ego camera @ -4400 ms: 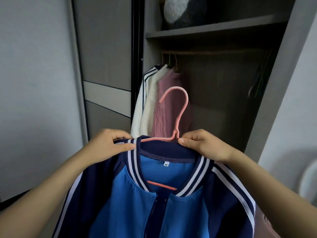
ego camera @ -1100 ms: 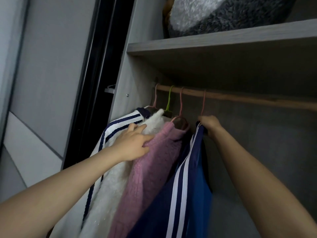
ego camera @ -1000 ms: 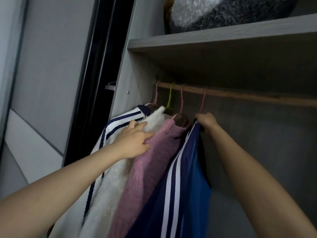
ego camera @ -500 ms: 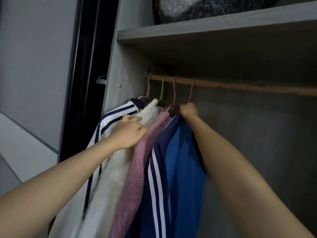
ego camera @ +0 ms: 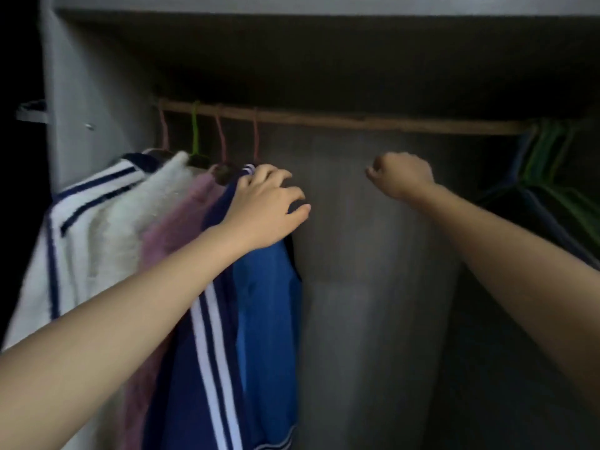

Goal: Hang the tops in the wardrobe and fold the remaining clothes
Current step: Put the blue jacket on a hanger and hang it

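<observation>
So the blue jacket (ego camera: 266, 303) is up on the rail (ego camera: 357, 120) now, hooked on by its pink hanger (ego camera: 255, 138). It's fourth in the row at the left end, right beside the pink sweater (ego camera: 175, 228) and the white fluffy top (ego camera: 123, 228).

The right hand (ego camera: 401, 177) was up at the hanger's neck a moment ago. Now it's off it, out in the open space to the right, fingers curled in with nothing in them. The left hand (ego camera: 266, 209) has swapped over from the sweater to the jacket's shoulder. Its fingers are spread and relaxed, just resting there, and it looks like it's nudging the jacket in against the others.

I'd call this top done. Spare hangers (ego camera: 545, 151) sit bunched at the far right of the rail, so my guess is the right hand goes there next for another top. No folding pile in view here.
</observation>
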Motion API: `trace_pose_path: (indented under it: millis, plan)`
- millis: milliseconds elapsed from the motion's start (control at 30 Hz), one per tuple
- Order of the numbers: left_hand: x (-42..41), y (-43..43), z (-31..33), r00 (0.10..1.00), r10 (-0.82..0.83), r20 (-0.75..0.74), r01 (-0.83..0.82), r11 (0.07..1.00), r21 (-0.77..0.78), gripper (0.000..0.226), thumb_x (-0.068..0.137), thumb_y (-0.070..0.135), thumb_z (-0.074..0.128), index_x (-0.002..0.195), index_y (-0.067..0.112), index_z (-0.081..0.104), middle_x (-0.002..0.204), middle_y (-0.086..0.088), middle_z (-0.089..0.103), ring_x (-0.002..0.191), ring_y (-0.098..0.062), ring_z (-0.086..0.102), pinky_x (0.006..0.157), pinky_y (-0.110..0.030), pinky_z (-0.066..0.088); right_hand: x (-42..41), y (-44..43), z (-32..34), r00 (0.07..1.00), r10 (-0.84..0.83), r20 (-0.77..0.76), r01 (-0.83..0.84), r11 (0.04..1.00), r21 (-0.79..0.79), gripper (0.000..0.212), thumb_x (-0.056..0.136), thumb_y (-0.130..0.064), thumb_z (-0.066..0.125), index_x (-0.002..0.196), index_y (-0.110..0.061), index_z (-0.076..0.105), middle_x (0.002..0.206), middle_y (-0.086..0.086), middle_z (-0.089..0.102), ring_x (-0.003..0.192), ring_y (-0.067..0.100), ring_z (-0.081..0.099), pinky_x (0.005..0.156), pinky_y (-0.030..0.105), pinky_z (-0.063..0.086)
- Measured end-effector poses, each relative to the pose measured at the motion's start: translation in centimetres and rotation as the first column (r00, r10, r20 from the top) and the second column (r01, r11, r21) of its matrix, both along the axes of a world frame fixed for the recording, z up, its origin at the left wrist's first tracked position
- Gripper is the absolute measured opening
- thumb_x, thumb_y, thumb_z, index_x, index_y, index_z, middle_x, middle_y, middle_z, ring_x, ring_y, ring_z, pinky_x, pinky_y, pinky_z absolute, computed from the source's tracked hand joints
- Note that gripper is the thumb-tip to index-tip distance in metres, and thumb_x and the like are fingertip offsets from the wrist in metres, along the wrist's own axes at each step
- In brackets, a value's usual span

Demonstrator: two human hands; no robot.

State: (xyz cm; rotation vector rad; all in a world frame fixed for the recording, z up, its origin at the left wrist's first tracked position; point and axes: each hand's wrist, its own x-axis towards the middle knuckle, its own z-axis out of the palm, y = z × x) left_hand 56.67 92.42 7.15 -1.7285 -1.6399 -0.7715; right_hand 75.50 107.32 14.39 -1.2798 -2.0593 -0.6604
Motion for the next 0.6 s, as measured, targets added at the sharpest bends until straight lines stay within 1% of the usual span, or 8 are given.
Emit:
trace_pose_path:
  millis: [67, 133, 200, 267, 367, 467, 533, 600]
  plan:
    - [1.8, 1.9, -0.5, 0.997, -0.048, 0.063, 0.052, 0.997, -0.052, 0.038, 0.093, 0.044, 0.042, 0.119, 0.024, 0.062, 0.142, -0.006, 0.041, 0.132, -0.023, 0.025, 0.1, -0.039, 0.024, 4.8, -1.3, -0.1, 0.994, -0.109, 0.02, 0.107, 0.989, 0.102, 0.035, 0.094, -0.036, 0.041, 0.101, -0.007, 0.06, 0.107, 0.02, 0.063, 0.097, 0.036, 0.06, 0.068, 0.034, 0.038]
    - [4.2, 3.8, -1.3, 0.983, -0.124, 0.134, 0.137, 0.986, -0.094, 0.036, 0.095, 0.042, 0.043, 0.119, 0.024, 0.063, 0.14, -0.006, 0.042, 0.13, -0.024, 0.026, 0.099, -0.037, 0.025, 9.5, -2.9, -1.1, 0.972, -0.219, 0.083, 0.203, 0.965, 0.167, 0.031, 0.094, -0.03, 0.043, 0.104, -0.004, 0.057, 0.108, 0.02, 0.061, 0.101, 0.036, 0.056, 0.066, 0.034, 0.033]
    - [6.5, 5.4, -2.0, 0.974, -0.174, 0.144, 0.192, 0.973, -0.126, 0.036, 0.095, 0.044, 0.043, 0.118, 0.025, 0.063, 0.14, -0.006, 0.042, 0.13, -0.023, 0.028, 0.099, -0.036, 0.027, 13.6, -4.4, -2.5, 0.926, -0.345, 0.15, 0.31, 0.926, 0.215, 0.029, 0.095, -0.026, 0.043, 0.109, -0.002, 0.054, 0.111, 0.02, 0.057, 0.106, 0.036, 0.052, 0.065, 0.034, 0.031]
    - [8.5, 6.5, -2.4, 0.97, -0.205, 0.133, 0.223, 0.964, -0.146, 0.038, 0.095, 0.047, 0.042, 0.117, 0.026, 0.064, 0.14, -0.006, 0.042, 0.13, -0.022, 0.028, 0.1, -0.034, 0.027, 16.5, -5.7, -3.7, 0.858, -0.461, 0.228, 0.399, 0.876, 0.27, 0.027, 0.096, -0.021, 0.041, 0.113, -0.003, 0.051, 0.114, 0.018, 0.054, 0.108, 0.035, 0.048, 0.066, 0.035, 0.034]
    - [10.8, 7.3, -2.8, 0.956, -0.257, 0.141, 0.278, 0.948, -0.157, 0.04, 0.094, 0.049, 0.041, 0.116, 0.025, 0.064, 0.14, -0.006, 0.042, 0.131, -0.022, 0.028, 0.1, -0.033, 0.027, 18.8, -7.1, -5.3, 0.754, -0.562, 0.339, 0.511, 0.827, 0.234, 0.027, 0.097, -0.022, 0.039, 0.118, -0.006, 0.048, 0.12, 0.016, 0.051, 0.111, 0.034, 0.048, 0.075, 0.038, 0.042]
    - [12.6, 7.6, -3.5, 0.943, -0.295, 0.154, 0.32, 0.93, -0.181, 0.04, 0.095, 0.049, 0.04, 0.117, 0.026, 0.064, 0.142, -0.005, 0.04, 0.132, -0.021, 0.026, 0.101, -0.034, 0.026, 19.9, -7.2, -6.3, 0.668, -0.618, 0.415, 0.617, 0.771, 0.156, 0.031, 0.096, -0.02, 0.043, 0.124, -0.009, 0.046, 0.123, 0.012, 0.053, 0.112, 0.03, 0.054, 0.075, 0.032, 0.044]
    - [13.2, 7.7, -3.8, 0.937, -0.31, 0.163, 0.339, 0.92, -0.2, 0.041, 0.095, 0.05, 0.039, 0.117, 0.026, 0.063, 0.143, -0.005, 0.039, 0.133, -0.021, 0.025, 0.102, -0.035, 0.025, 20.4, -7.0, -6.1, 0.63, -0.631, 0.453, 0.648, 0.748, 0.142, 0.032, 0.094, -0.013, 0.044, 0.125, -0.01, 0.049, 0.122, 0.008, 0.057, 0.11, 0.026, 0.058, 0.076, 0.029, 0.044]
    - [13.3, 7.8, -4.1, 0.938, -0.308, 0.159, 0.337, 0.918, -0.207, 0.041, 0.095, 0.05, 0.039, 0.118, 0.026, 0.063, 0.143, -0.005, 0.039, 0.133, -0.021, 0.025, 0.102, -0.036, 0.025, 20.7, -7.1, -5.3, 0.611, -0.65, 0.451, 0.677, 0.725, 0.127, 0.03, 0.094, -0.008, 0.042, 0.12, -0.013, 0.057, 0.12, 0.006, 0.062, 0.11, 0.025, 0.06, 0.078, 0.03, 0.045]
